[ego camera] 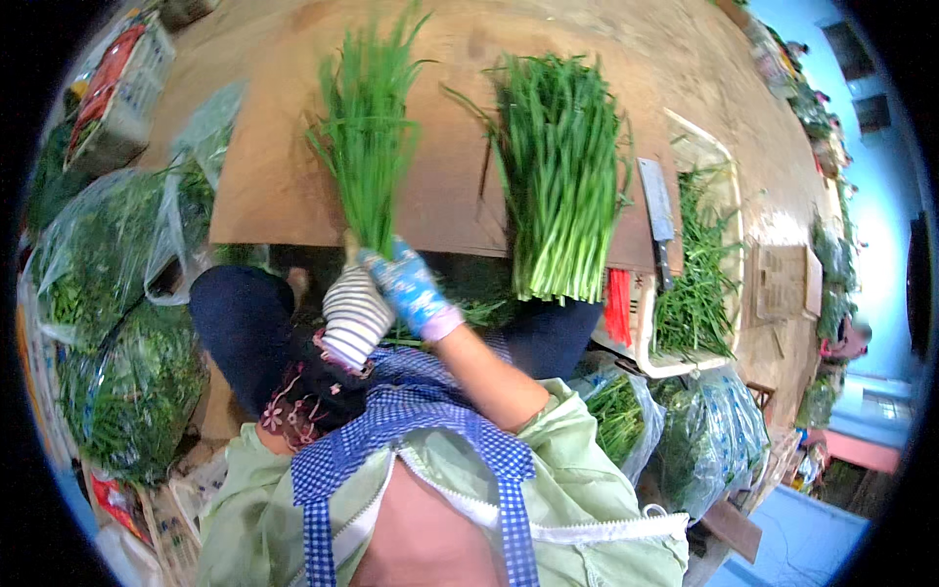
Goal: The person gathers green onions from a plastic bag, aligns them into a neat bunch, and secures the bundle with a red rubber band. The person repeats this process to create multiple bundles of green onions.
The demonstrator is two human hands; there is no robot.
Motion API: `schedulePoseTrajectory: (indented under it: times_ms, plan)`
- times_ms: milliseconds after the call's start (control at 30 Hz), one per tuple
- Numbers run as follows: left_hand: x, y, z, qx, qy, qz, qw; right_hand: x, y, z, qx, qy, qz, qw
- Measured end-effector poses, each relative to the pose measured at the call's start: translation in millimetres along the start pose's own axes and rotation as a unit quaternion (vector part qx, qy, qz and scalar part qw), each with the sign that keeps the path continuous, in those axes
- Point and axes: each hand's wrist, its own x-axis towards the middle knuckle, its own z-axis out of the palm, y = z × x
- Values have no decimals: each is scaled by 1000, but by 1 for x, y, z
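A bunch of long green leafy stalks, perhaps garlic chives (370,139), is gripped at its lower end over the near edge of the wooden board (447,198). My left hand (357,308), in a striped glove, closes around the stalk ends. Against it, my right hand (407,282), in a blue patterned glove, also holds the base of the bunch; its fingertips are partly hidden. To the right lies a larger pile of the same greens (561,176), pale ends towards me and overhanging the board. Beside that pile a cleaver (657,213) rests with its dark handle towards me.
Right of the board stands a white plastic crate (736,249) of loose green leaves, with red ties (618,308) hanging near it. Plastic bags of greens (110,249) crowd the left side, and more bagged greens (708,440) sit at the lower right. Distant people are along the far right.
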Motion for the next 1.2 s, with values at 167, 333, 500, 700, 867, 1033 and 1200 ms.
schedulePoseTrajectory:
  times_ms: [167,333,500,700,867,1033,1200]
  plan:
    - [-25,81,-46,210,-97,-41,972,-6,-9,-42,348,-13,246,905]
    - [-36,21,-36,-162,54,-103,980,-6,25,-49,475,-22,254,843]
    - [-11,16,-23,-420,-20,-149,895,-15,2,-46,406,-18,249,879]
    - [-2,24,-3,-539,-70,-226,808,-37,31,-54,-47,43,143,988]
    - [-3,2,-3,-590,-81,-240,766,-41,10,-66,40,58,146,987]
    - [0,5,-6,-613,-108,-300,723,-40,7,-66,53,57,149,986]
    - [-2,22,-8,-550,-111,-249,789,-41,28,-57,-2,29,120,992]
